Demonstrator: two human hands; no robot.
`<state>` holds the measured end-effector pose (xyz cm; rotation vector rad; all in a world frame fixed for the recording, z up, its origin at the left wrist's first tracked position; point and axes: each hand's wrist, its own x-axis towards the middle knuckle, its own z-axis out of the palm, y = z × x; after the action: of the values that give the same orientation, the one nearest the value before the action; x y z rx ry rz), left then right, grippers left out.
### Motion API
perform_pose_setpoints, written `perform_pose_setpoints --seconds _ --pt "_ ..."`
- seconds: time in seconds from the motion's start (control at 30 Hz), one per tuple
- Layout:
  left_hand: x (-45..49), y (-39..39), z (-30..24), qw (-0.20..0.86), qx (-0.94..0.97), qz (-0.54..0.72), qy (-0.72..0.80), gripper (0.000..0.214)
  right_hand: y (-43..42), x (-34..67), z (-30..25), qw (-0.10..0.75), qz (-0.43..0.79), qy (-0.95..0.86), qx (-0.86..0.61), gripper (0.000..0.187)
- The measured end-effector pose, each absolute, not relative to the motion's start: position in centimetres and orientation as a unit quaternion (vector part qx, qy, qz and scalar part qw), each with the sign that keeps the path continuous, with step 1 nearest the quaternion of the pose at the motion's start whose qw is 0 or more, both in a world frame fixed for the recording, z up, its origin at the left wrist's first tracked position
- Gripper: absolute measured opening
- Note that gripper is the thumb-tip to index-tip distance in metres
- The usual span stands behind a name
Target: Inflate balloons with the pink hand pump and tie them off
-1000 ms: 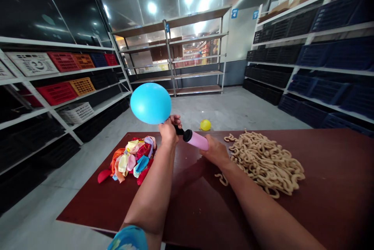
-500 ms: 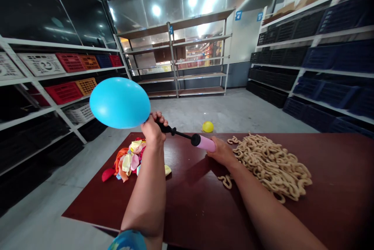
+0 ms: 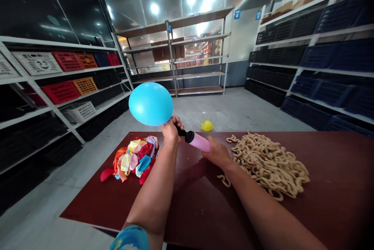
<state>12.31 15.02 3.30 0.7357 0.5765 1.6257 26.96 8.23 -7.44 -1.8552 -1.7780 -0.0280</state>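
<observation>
An inflated blue balloon (image 3: 150, 103) sits at the black end of a pink hand pump (image 3: 200, 142), held above the table. My left hand (image 3: 172, 130) is closed around that black end, where the balloon's neck is hidden by my fingers. Wrapped round the pink barrel, my right hand (image 3: 216, 151) holds the pump's near end. The pump's rod no longer shows between the black end and the barrel. Left of my left forearm lies a heap of limp balloons (image 3: 133, 160) in several colours. A pile of beige curled pieces (image 3: 271, 164) lies beside my right forearm.
The dark red table (image 3: 201, 211) spans the foreground. A small yellow balloon (image 3: 207, 125) shows just past its far edge. Shelves with crates (image 3: 60, 93) line the left, dark crates (image 3: 327, 90) the right. A metal rack (image 3: 198, 73) stands at the back.
My left hand has moved right, toward my right hand, carrying the blue balloon along. The pump's black rod, visible between the hands before, has slid into the pink barrel. More limp balloons are uncovered.
</observation>
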Motion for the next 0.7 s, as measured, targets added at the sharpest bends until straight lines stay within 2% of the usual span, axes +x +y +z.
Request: perform_pose_setpoints --seconds 0.4,0.57,0.7 --pt "6.8 14.1 7.6 0.502 0.318 0.777 0.206 0.012 8.7 29.3 -7.8 0.299 0.029 -0.674 -0.675 0.028" --pt "7.9 14.1 7.2 0.506 0.331 0.771 0.198 0.013 8.2 29.0 -7.2 0.316 0.029 -0.673 -0.668 0.021" --pt "10.1 14.3 5.8 0.535 0.347 0.744 0.198 0.015 7.9 28.0 -6.9 0.327 0.013 -0.678 -0.658 0.023"
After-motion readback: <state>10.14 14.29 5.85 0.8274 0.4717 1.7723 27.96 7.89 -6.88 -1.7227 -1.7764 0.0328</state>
